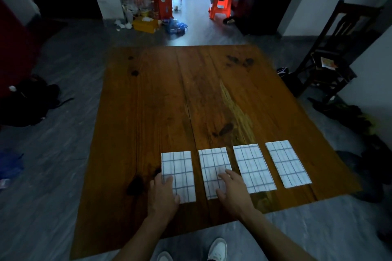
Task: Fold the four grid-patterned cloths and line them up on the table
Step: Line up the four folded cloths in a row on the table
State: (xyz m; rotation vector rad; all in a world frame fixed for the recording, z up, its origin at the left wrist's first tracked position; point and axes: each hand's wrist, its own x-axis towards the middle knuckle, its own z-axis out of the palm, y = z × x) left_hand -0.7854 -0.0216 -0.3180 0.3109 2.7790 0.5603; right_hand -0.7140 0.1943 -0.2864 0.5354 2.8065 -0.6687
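Head view is showing four folded cloths lying in a row along the near counter [169, 91] edge. Left hand [163, 194] is resting flat-fingered on the leftmost cloth [180, 167], right hand [232, 188] spreading on the second cloth [213, 165], likely straightening them; third cloth [253, 168] and fourth cloth [287, 163] are lying untouched, nothing obstructing.

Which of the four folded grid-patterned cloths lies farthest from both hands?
The rightmost cloth, at the end of the row by the table's right edge. No hand touches it; the left hand and right hand rest on the two leftmost cloths.
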